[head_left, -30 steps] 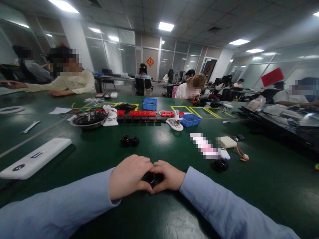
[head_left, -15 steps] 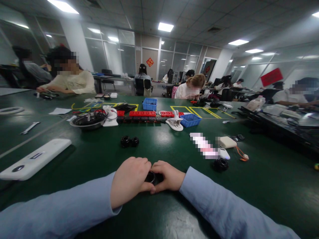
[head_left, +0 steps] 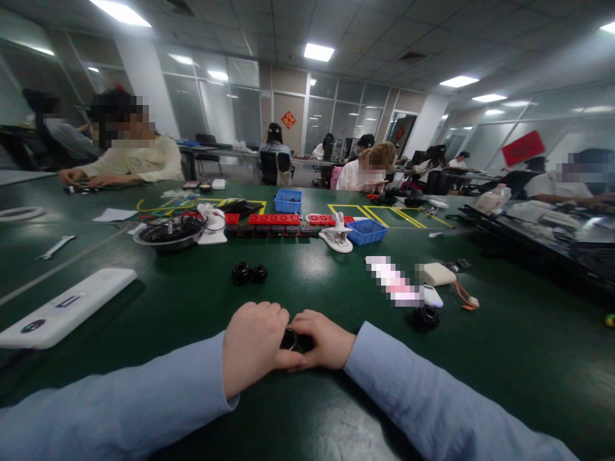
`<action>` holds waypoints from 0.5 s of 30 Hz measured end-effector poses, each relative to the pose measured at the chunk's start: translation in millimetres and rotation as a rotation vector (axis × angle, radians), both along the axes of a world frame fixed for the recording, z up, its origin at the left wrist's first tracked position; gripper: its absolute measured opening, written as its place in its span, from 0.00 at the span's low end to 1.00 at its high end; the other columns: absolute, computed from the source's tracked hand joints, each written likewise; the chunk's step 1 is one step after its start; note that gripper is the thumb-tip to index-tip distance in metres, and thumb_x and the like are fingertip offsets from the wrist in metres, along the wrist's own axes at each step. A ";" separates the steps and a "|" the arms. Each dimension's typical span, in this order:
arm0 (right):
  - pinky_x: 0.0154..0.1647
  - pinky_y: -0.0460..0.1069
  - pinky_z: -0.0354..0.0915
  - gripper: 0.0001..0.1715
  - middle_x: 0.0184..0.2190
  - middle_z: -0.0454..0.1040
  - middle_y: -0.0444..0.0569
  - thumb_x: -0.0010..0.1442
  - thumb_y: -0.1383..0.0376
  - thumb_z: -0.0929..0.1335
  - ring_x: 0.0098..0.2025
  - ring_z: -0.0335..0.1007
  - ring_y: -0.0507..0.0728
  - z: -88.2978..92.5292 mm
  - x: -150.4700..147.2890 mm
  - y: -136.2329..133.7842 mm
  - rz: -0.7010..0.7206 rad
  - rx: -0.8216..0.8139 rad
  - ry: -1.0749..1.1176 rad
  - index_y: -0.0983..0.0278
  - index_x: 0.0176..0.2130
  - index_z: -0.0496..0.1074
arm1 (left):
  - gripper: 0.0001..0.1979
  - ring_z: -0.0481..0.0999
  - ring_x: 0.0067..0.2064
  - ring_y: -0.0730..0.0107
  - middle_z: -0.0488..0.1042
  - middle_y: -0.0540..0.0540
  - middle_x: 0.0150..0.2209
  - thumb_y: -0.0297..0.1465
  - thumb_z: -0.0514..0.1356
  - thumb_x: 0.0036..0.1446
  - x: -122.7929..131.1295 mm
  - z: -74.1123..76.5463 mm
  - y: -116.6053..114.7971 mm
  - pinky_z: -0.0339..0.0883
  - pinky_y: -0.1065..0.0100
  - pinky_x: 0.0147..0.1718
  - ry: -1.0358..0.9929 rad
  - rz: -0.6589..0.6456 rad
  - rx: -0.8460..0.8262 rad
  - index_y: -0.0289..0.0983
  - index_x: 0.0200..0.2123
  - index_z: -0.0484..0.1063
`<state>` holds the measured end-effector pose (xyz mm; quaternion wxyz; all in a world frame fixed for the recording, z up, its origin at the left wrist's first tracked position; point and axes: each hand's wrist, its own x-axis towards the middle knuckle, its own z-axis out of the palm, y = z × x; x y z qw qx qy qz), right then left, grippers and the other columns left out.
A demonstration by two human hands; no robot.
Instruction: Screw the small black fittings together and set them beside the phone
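Both my hands are closed round a small black round part (head_left: 289, 339), whose ring-like rim shows between them, low over the green table. My left hand (head_left: 257, 342) wraps it from the left, with the back of the hand upward and the thumb in front. From the right, my right hand (head_left: 324, 339) grips it with bent fingers and thumb. Most of the part is hidden, so its exact kind is unclear. Two black ring-shaped parts (head_left: 249, 273) lie just beyond my hands, and another black ring-shaped part (head_left: 426, 317) lies to the right.
On the left rests a long white device (head_left: 72, 307), with a wrench (head_left: 56, 247) behind it. Across the table stand a metal bowl (head_left: 166, 242), a red strip (head_left: 273, 219), a white clamp (head_left: 339, 235) and blue bins (head_left: 366, 232). A pale box (head_left: 438, 274) is at right. Several people sit beyond.
My left hand has turned slightly and its wrist has shifted a little to the right. My right hand keeps nearly the same place on the black part.
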<state>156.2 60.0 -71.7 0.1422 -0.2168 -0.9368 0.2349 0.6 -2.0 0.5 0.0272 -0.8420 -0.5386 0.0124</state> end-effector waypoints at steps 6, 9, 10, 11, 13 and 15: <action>0.37 0.49 0.58 0.22 0.30 0.69 0.46 0.42 0.55 0.75 0.33 0.63 0.54 -1.5 0.7 0.9 0.008 -0.009 -0.002 0.66 0.34 0.71 | 0.31 0.72 0.33 0.54 0.72 0.39 0.29 0.57 0.57 0.45 -0.3 -0.8 -1.2 0.63 0.59 0.32 0.001 0.001 0.023 0.31 0.30 0.72; 0.36 0.48 0.58 0.22 0.29 0.68 0.45 0.41 0.55 0.75 0.33 0.62 0.54 -0.3 1.3 0.5 0.002 -0.025 0.004 0.66 0.33 0.71 | 0.35 0.72 0.33 0.52 0.72 0.38 0.29 0.60 0.55 0.43 -2.0 -0.2 -0.6 0.63 0.57 0.32 0.009 0.006 0.032 0.31 0.29 0.72; 0.35 0.48 0.58 0.22 0.28 0.68 0.45 0.41 0.54 0.75 0.32 0.62 0.53 0.4 1.5 0.2 -0.001 -0.030 0.007 0.66 0.32 0.71 | 0.36 0.72 0.33 0.52 0.72 0.38 0.29 0.61 0.53 0.43 -3.4 0.2 0.4 0.62 0.57 0.32 0.011 0.008 0.036 0.30 0.29 0.72; 0.35 0.48 0.58 0.22 0.28 0.67 0.45 0.41 0.54 0.75 0.32 0.61 0.53 1.2 1.7 0.0 -0.004 -0.033 0.012 0.66 0.32 0.71 | 0.36 0.72 0.33 0.52 0.71 0.38 0.29 0.61 0.51 0.44 -5.3 0.9 1.9 0.62 0.56 0.33 0.011 0.002 0.043 0.30 0.29 0.72; 0.35 0.48 0.58 0.23 0.28 0.67 0.45 0.42 0.53 0.75 0.33 0.62 0.54 2.6 2.0 -0.4 -0.011 -0.037 0.017 0.66 0.32 0.71 | 0.37 0.71 0.33 0.53 0.71 0.38 0.29 0.61 0.49 0.47 -10.1 2.6 6.7 0.62 0.55 0.34 -0.002 -0.048 0.077 0.30 0.29 0.72; 0.36 0.48 0.59 0.23 0.29 0.68 0.45 0.42 0.52 0.74 0.33 0.62 0.54 3.3 2.1 -0.6 -0.015 -0.043 0.012 0.65 0.32 0.71 | 0.36 0.71 0.34 0.54 0.71 0.40 0.30 0.61 0.51 0.46 -15.7 4.6 13.4 0.61 0.55 0.37 -0.046 -0.162 0.108 0.31 0.31 0.72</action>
